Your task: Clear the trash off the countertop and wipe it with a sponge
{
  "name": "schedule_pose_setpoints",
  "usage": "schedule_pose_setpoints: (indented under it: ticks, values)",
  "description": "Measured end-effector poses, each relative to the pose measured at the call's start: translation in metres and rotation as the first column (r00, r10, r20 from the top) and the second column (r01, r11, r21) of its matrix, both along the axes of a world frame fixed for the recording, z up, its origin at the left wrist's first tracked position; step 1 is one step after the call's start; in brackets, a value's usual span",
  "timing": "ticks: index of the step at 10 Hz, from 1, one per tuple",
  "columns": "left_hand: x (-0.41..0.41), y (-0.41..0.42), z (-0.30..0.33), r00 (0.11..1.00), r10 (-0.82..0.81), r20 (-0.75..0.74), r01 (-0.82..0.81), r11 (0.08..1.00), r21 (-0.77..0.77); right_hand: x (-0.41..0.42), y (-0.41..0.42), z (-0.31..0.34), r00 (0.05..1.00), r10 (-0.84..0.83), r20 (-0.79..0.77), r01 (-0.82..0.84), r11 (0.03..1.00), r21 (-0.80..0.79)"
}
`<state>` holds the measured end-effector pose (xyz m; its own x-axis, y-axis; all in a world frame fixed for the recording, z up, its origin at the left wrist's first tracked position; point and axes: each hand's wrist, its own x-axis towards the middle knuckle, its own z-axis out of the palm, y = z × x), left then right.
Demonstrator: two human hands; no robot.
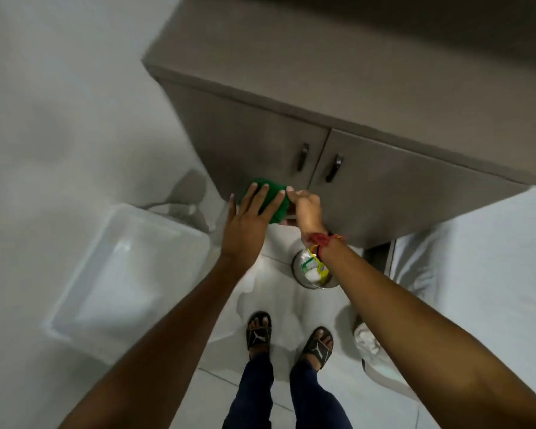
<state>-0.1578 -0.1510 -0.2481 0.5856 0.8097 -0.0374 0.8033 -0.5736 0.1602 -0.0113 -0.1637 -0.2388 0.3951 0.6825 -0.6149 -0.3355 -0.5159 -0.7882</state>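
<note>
A green sponge [275, 209] hangs in the air in front of the grey cabinet's left door, between my two hands. My left hand [245, 230] lies over it with straight, spread fingers. My right hand [307, 212] pinches the sponge's right edge; a red thread band is around that wrist. The grey-brown countertop [322, 57] fills the upper part of the view, blurred, with nothing visible on it. Below my right wrist a small round trash bin [302, 281] stands on the floor, holding white and yellow-green wrappers [314, 267].
The cabinet has two doors with dark handles [304, 156]. A clear white plastic tub [130, 274] sits on the floor at the left. White cloth [477, 258] lies at the right. My feet in black sandals [259, 332] stand on pale tiles.
</note>
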Motion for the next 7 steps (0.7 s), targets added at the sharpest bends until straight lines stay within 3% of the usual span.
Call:
schedule_pose_setpoints:
  ticks: [1, 2, 3, 4, 5, 6, 7]
  values:
    - [-0.049, 0.004, 0.047, 1.0, 0.023, -0.01, -0.023, 0.999, 0.027, -0.043, 0.007, 0.049, 0.992, 0.104, 0.075, -0.104, 0.995, 0.0]
    - [-0.121, -0.008, 0.068, 0.997, 0.081, -0.011, -0.081, 0.996, 0.046, -0.1, 0.007, 0.074, 0.965, 0.259, 0.049, -0.259, 0.966, -0.003]
    - [-0.193, -0.037, 0.068, 0.987, 0.154, -0.035, -0.153, 0.988, 0.029, -0.161, -0.003, 0.079, 0.896, 0.422, -0.137, -0.428, 0.903, -0.017]
    - [-0.245, -0.064, 0.057, 0.967, 0.232, -0.101, -0.243, 0.964, -0.112, -0.21, -0.025, 0.078, 0.822, 0.471, -0.32, -0.527, 0.842, -0.115]
    - [-0.267, -0.078, 0.046, 0.903, 0.225, -0.365, -0.338, 0.898, -0.282, -0.237, -0.049, 0.079, 0.781, 0.507, -0.364, -0.576, 0.81, -0.108]
    - [-0.261, -0.081, 0.047, 0.878, 0.191, -0.44, -0.391, 0.817, -0.424, -0.236, -0.057, 0.087, 0.751, 0.604, -0.267, -0.644, 0.76, -0.092]
    - [-0.247, -0.058, 0.066, 0.893, 0.2, -0.404, -0.347, 0.876, -0.334, -0.214, -0.047, 0.1, 0.821, 0.568, -0.052, -0.571, 0.818, -0.072]
